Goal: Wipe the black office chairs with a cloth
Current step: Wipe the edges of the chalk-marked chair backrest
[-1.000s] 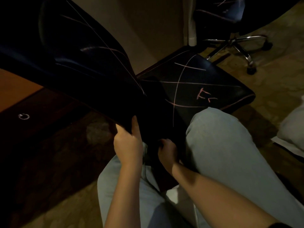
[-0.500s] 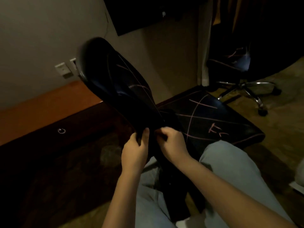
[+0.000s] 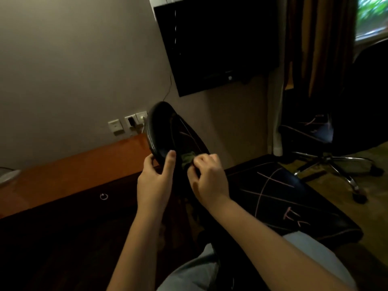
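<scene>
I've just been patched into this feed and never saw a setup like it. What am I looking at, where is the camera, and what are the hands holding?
No machine here: a person works with bare hands, and the one camera sits on their head, looking forward and down, so the arms entering from below are their own. The left hand grips the edge of a black chair backrest. The right hand pinches a small green cloth at that backrest. To the right is the chair's seat, marked with pink lines. A second black chair stands further back. A wooden desk runs along the wall on the left, and a dark screen hangs on the wall.
</scene>
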Available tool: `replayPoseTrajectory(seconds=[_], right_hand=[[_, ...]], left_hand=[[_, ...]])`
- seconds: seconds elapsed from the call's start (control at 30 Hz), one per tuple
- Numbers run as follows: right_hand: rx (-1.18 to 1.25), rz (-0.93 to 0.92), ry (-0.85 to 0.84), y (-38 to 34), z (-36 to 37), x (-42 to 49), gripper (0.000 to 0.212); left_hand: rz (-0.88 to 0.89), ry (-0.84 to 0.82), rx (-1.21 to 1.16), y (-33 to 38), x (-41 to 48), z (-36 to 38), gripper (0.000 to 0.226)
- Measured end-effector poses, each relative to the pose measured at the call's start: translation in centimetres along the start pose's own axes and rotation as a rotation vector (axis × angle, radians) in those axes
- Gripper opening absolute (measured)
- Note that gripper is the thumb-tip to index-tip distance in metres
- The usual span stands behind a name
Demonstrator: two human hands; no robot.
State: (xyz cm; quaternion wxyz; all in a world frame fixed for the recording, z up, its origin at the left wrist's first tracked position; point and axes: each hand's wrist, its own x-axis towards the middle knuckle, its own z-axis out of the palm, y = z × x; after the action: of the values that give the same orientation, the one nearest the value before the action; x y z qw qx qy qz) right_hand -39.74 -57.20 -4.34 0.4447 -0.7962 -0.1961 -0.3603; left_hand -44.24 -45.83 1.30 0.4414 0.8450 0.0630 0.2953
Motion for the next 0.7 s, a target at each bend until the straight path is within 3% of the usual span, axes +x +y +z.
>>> replayPoseTrajectory(seconds=[0.07, 0.2, 0.33, 0.5, 0.7], right_hand=[[-0.071, -0.017, 0.001, 0.8, -0.5, -0.8, 0.041], [-0.14, -0.066, -0.167, 0.9, -1.3, -2.7, 0.048], [0.034, -0.012, -0.32, 1.4, -2.8, -2.3, 0.022], [0.325, 0.096, -0.033, -1.1, -4.0, 0.2, 0.034], [0.221, -0.04, -0.071, -1.4, -1.3, 0.5, 0.023]], left_hand=[[0.003, 0.006, 0.065, 0.0, 0.2, 0.4, 0.055], [0.032, 0.076, 0.134, 0.4, -0.6, 1.4, 0.04], [0.046, 0.111, 0.143, 0.4, -0.8, 1.5, 0.039], [0.053, 0.111, 0.143, 0.0, -0.6, 1.6, 0.037], [0.054, 0.158, 0.13, -0.3, -0.5, 1.8, 0.036]])
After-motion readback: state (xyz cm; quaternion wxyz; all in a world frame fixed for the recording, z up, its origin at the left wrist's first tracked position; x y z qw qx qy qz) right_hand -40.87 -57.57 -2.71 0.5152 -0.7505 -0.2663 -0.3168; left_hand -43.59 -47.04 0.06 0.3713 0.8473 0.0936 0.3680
